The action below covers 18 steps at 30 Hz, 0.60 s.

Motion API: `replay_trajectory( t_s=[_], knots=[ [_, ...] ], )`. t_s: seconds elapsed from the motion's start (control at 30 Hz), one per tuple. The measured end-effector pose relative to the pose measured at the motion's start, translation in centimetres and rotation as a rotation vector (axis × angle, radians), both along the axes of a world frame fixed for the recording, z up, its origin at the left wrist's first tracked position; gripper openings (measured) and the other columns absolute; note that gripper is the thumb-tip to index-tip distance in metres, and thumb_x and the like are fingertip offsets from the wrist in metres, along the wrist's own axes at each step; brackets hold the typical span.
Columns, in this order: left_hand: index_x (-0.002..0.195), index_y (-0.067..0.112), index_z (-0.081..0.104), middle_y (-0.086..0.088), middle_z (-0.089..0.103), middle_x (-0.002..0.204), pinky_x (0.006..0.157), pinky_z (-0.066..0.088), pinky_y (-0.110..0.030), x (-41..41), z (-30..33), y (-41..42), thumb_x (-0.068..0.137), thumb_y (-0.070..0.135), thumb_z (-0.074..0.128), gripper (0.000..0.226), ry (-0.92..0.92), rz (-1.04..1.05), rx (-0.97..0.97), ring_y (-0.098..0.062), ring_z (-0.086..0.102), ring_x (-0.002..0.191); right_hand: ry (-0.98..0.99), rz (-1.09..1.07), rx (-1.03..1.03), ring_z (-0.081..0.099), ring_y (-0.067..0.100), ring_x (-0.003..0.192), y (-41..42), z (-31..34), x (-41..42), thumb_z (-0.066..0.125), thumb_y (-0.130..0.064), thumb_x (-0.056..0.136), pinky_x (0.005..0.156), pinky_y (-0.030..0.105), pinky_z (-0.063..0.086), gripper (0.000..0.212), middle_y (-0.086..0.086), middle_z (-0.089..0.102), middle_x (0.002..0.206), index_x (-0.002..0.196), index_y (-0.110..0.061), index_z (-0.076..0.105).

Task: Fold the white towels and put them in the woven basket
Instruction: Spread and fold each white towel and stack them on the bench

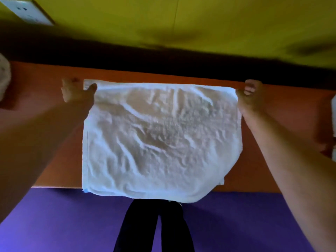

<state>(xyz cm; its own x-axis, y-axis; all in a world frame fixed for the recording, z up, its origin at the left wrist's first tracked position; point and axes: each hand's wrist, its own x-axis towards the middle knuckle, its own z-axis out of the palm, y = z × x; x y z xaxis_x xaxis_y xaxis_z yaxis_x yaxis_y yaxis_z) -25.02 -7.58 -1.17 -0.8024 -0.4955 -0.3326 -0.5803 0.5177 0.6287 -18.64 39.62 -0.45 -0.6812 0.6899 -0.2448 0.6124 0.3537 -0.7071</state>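
Note:
A white towel (pixel 160 139) is spread wide over the orange-brown table (pixel 272 142), its near edge hanging past the table's front edge. My left hand (pixel 76 91) pinches the towel's far left corner, thumb on top. My right hand (pixel 250 93) grips the far right corner with curled fingers. Both arms reach forward along the towel's sides. The woven basket is not clearly in view; a pale rounded thing (pixel 4 73) shows at the far left edge.
A white object (pixel 334 110) peeks in at the right edge of the table. Behind the table rises a yellow-green wall (pixel 200 24) with a white socket plate (pixel 25 11). Below lie a purple floor (pixel 54 219) and my dark trouser legs (pixel 154 228).

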Motion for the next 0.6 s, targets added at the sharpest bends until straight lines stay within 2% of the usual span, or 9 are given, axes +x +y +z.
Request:
replay_trajectory(
  t_s=[0.1,0.23,0.3,0.33,0.37,0.4,0.43,0.5,0.6],
  knots=[
    [0.149,0.024,0.035,-0.008,0.037,0.152,0.113,0.038,-0.046,2.9,-0.1,0.6,0.091,0.030,0.073,0.068,-0.047,-0.245,-0.032,-0.029,0.039,0.138,-0.178,0.044,0.014,0.056,0.014,0.099,-0.9,0.1,4.1,0.061,-0.015,0.095,0.081,0.025,0.044,0.041,-0.001,0.057,0.116,0.135,-0.018,0.054],
    [0.150,0.027,0.037,-0.012,0.035,0.152,0.114,0.034,-0.054,11.1,0.2,1.6,0.094,0.021,0.068,0.065,-0.153,-0.375,-0.083,-0.038,0.038,0.138,-0.364,-0.119,-0.042,0.060,0.026,0.110,-3.0,-0.5,11.9,0.057,-0.018,0.097,0.082,0.032,0.043,0.039,0.007,0.060,0.129,0.135,-0.016,0.049],
    [0.150,0.025,0.037,-0.015,0.036,0.150,0.114,0.031,-0.052,16.2,0.0,1.8,0.092,0.014,0.067,0.066,-0.208,-0.353,-0.130,-0.041,0.038,0.135,-0.454,-0.136,-0.058,0.058,0.034,0.117,-1.2,-5.6,18.1,0.053,-0.036,0.099,0.090,0.043,0.049,0.042,0.012,0.057,0.137,0.137,-0.017,0.052],
    [0.149,0.024,0.038,-0.016,0.036,0.148,0.113,0.031,-0.052,18.5,-0.2,1.9,0.090,0.013,0.067,0.067,-0.234,-0.324,-0.154,-0.042,0.038,0.133,-0.516,-0.037,-0.071,0.058,0.035,0.113,0.5,-9.0,21.3,0.050,-0.054,0.096,0.093,0.051,0.052,0.047,0.010,0.058,0.138,0.130,-0.024,0.057],
    [0.149,0.024,0.038,-0.017,0.037,0.147,0.112,0.030,-0.052,20.8,-0.4,1.8,0.089,0.011,0.067,0.068,-0.264,-0.282,-0.172,-0.044,0.038,0.131,-0.542,-0.071,-0.129,0.059,0.031,0.105,0.9,-10.7,23.4,0.047,-0.068,0.090,0.091,0.054,0.054,0.053,0.007,0.063,0.131,0.119,-0.026,0.062],
    [0.149,0.024,0.037,-0.018,0.037,0.147,0.111,0.030,-0.052,22.9,-0.7,1.8,0.088,0.010,0.066,0.069,-0.304,-0.229,-0.181,-0.045,0.038,0.130,-0.556,-0.047,-0.147,0.060,0.026,0.098,0.6,-10.3,25.3,0.049,-0.064,0.090,0.086,0.048,0.055,0.050,0.002,0.065,0.117,0.109,-0.019,0.062],
    [0.149,0.024,0.037,-0.018,0.036,0.147,0.110,0.030,-0.053,24.8,-0.8,1.7,0.087,0.010,0.066,0.070,-0.347,-0.168,-0.172,-0.046,0.038,0.129,-0.569,-0.100,-0.143,0.058,0.022,0.092,-1.3,-8.3,25.9,0.055,-0.047,0.094,0.083,0.039,0.051,0.036,-0.001,0.062,0.104,0.100,-0.012,0.059],
    [0.149,0.022,0.037,-0.019,0.035,0.147,0.109,0.032,-0.054,27.5,-1.0,1.8,0.088,0.009,0.065,0.068,-0.421,-0.064,-0.123,-0.048,0.039,0.128,-0.576,-0.106,-0.155,0.057,0.021,0.092,-6.0,-2.6,26.2,0.060,-0.026,0.096,0.078,0.031,0.042,0.017,-0.004,0.057,0.096,0.099,-0.009,0.058],
    [0.144,0.022,0.043,-0.016,0.034,0.147,0.105,0.038,-0.053,29.4,-1.4,1.7,0.092,0.011,0.063,0.057,-0.410,-0.029,-0.096,-0.047,0.043,0.124,-0.481,-0.048,-0.201,0.056,0.018,0.092,-7.9,-2.0,28.3,0.061,-0.031,0.098,0.076,0.030,0.041,0.018,-0.008,0.056,0.096,0.107,-0.016,0.055]
  ],
)
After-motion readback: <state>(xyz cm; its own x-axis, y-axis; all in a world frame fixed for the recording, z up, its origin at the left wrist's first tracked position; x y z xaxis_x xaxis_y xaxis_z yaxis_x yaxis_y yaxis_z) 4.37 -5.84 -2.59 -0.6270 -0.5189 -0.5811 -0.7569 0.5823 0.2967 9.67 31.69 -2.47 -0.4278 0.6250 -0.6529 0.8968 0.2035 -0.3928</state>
